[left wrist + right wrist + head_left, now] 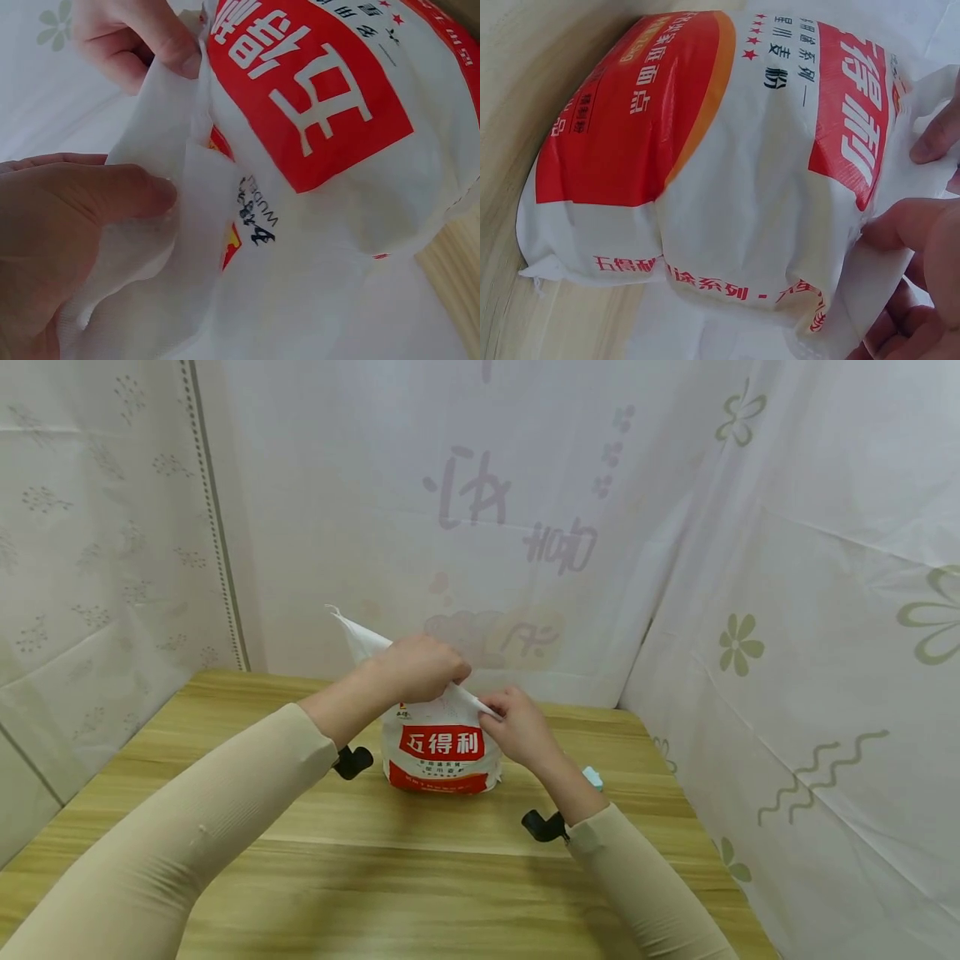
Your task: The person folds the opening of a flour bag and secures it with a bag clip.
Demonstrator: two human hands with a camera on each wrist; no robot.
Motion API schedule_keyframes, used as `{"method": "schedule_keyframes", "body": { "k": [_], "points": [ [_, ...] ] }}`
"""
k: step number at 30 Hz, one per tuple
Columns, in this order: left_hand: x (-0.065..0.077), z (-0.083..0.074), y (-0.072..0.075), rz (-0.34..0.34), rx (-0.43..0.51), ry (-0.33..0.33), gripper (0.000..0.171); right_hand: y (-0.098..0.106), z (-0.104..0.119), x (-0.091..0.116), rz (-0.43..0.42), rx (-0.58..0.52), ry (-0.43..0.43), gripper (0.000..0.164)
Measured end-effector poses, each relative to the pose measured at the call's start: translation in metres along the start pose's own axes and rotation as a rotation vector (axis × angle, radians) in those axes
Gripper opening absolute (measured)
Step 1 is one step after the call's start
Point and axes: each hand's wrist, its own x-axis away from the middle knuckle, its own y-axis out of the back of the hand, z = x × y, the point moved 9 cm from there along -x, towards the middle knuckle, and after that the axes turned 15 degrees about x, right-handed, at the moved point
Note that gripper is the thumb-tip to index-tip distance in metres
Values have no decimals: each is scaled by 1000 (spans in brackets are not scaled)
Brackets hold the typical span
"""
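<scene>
A white flour bag (pixel 442 747) with red printed panels stands upright on the wooden table. Its loose top edge is folded over and slants down from left to right. My left hand (pixel 423 668) pinches the folded top near its middle, the thumb pressing on the white fabric in the left wrist view (pixel 71 217). At the right end of the fold, my right hand (pixel 521 727) pinches the edge between thumb and fingers. The right wrist view shows the bag's full front (pixel 742 157) and the right hand (pixel 907 262) at its top corner. The bag's back is hidden.
Pale patterned curtains (pixel 480 527) hang behind the table (pixel 360 860) and along both sides. A small light-blue object (pixel 592 778) shows beside the right wrist. Black camera mounts (pixel 542 827) stick out from the wrists, close over the table.
</scene>
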Motion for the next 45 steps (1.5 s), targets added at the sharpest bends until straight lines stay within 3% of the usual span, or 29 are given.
{"method": "schedule_keyframes", "body": {
  "k": [3, 9, 13, 21, 29, 38, 45],
  "points": [
    [0, 1, 0, 8, -2, 20, 9, 1, -1, 0, -11, 3, 1, 16],
    [-2, 10, -1, 57, 20, 152, 15, 2, -5, 2, -7, -11, -1, 16],
    [-1, 13, -3, 89, 25, 195, 15, 2, -10, 4, 22, 1, -15, 20],
    [-1, 14, -4, 80, 23, 160, 14, 3, -12, 4, 44, 52, -36, 17],
    [0, 13, -6, 57, -5, 109, 17, 8, -5, 7, -21, 106, -28, 14],
    [-3, 8, -10, 90, 32, 124, 18, 9, -4, 8, -75, 121, -15, 10],
    [-7, 7, -15, 107, 22, 134, 23, 6, -7, 6, -21, 111, -40, 15]
  ]
}}
